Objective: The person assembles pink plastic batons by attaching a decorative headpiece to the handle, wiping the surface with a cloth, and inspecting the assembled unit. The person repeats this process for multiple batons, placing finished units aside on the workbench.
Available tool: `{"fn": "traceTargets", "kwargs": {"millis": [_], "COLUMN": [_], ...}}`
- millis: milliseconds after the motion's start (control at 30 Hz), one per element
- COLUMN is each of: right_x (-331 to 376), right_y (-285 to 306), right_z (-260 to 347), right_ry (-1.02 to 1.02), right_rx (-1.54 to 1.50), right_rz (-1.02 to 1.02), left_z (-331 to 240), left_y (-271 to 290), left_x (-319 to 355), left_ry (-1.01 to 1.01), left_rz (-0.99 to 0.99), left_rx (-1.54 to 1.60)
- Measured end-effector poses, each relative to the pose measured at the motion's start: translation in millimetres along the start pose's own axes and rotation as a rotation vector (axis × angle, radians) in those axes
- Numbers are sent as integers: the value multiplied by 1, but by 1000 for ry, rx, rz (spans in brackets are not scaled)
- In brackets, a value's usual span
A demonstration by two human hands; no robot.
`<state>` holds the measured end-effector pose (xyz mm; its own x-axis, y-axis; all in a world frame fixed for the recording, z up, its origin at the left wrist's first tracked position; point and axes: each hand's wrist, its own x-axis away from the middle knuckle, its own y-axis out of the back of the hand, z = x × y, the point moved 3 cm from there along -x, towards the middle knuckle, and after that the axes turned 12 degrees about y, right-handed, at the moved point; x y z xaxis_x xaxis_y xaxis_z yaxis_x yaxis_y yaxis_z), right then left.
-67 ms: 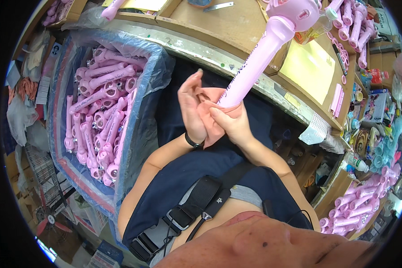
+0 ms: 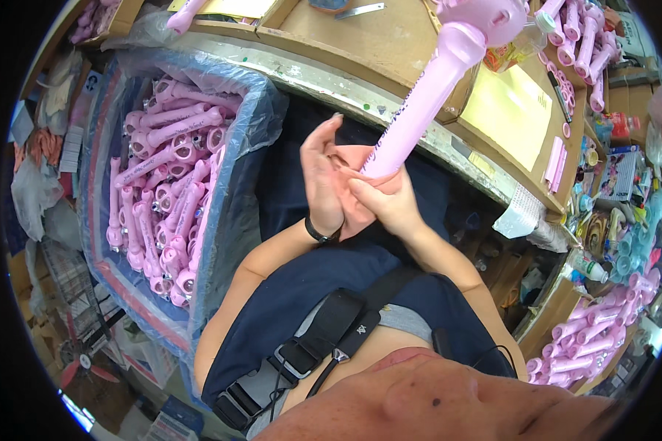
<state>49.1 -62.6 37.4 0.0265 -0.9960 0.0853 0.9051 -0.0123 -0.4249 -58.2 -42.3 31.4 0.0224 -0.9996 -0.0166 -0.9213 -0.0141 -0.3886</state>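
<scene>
Head view shows me the right hand (image 2: 392, 206) grasping the pink wand (image 2: 417, 110) through a peach cloth (image 2: 354, 219), across the counter's (image 2: 324, 82) front edge. The left hand's (image 2: 321, 180) fingers curl loosely by the cloth (whether they pinch it, I can't tell). A slackening right grip could let the smooth handle slip. Cloth hides its lower end; the frame crops its head.
</scene>
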Motion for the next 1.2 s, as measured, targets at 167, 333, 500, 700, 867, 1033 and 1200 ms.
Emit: {"fn": "traceTargets", "kwargs": {"millis": [167,333,500,700,867,1033,1200], "right_x": [8,3,3,-4,6,21,22], "right_y": [20,25,30,46,42,36,42], "right_z": [21,40,29,-24,-19,-20,-24], "right_ry": [-98,94,1143,155,-506,-904,-257], "right_rx": [127,674,711,-36,-459,-1064,-391], "right_rz": [458,491,42,-284,-193,-33,275], "left_z": [-23,-63,-70,-64,-60,-49,-45], "left_y": [-2,22,28,14,26,42,57], "left_x": [-47,-64,-60,-52,-62,-75,-80], "left_ry": [225,62,-26,-112,80,234,257], "left_rz": [320,143,-30,69,0,-51,-90], "left_rx": [124,533,705,513,575,741,816]}}
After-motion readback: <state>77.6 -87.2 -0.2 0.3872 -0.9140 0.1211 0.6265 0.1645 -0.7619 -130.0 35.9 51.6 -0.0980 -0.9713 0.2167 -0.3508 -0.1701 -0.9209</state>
